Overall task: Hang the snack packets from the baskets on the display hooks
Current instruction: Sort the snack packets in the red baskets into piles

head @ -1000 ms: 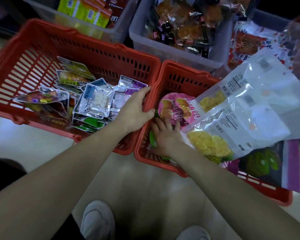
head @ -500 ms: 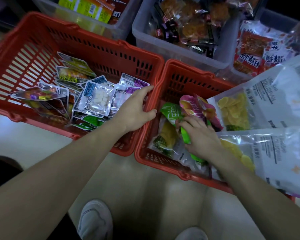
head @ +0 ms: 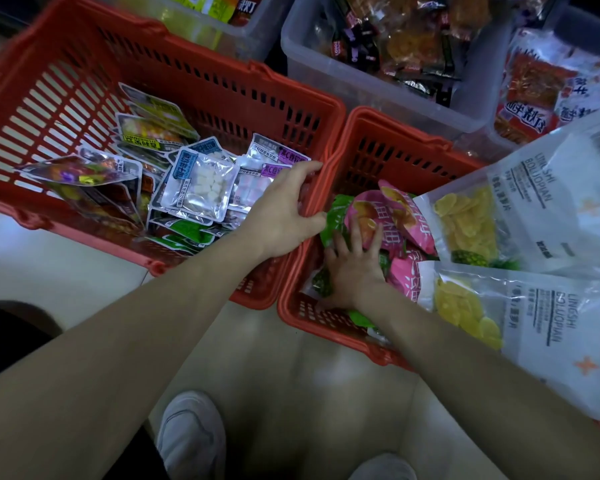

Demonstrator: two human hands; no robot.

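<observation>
Your right hand (head: 355,268) has let go of the green packet (head: 336,216) it pinched half a second ago. It now lies flat, fingers spread, pressing on the pink packet (head: 395,216) in the right basket (head: 395,150). The green packet is back down, partly under the pink one, just beyond your fingertips. Nothing is lifted.

Your left hand (head: 281,216) hasn't moved. Fingers drape over the rim of the left basket (head: 187,77) and the thumb is on the far side, clasping where the two baskets meet.

The two white bags (head: 534,323) to the right of your right hand have slid and now overlap the basket edge near your forearm.

My read: you're back to sorting, not picking. No packet is out yet, and no display hooks are in view. The next step needs a proper pinch on one packet's top edge.

Stock:
- Pink and green packets are under and around the right hand.
- Small pouches (head: 198,188) are piled in the left basket, just beyond the left hand.

Readable text:
- White bags say "LINGSHI BOLUOPIAN", with yellow slices showing through the clear window and a barcode on the upper bag.
- The pink packet and the purple-labelled pouches (head: 281,157) carry Chinese characters I can't make out reliably.
- Red packets (head: 534,98) far beyond the right hand carry large white characters.
</observation>
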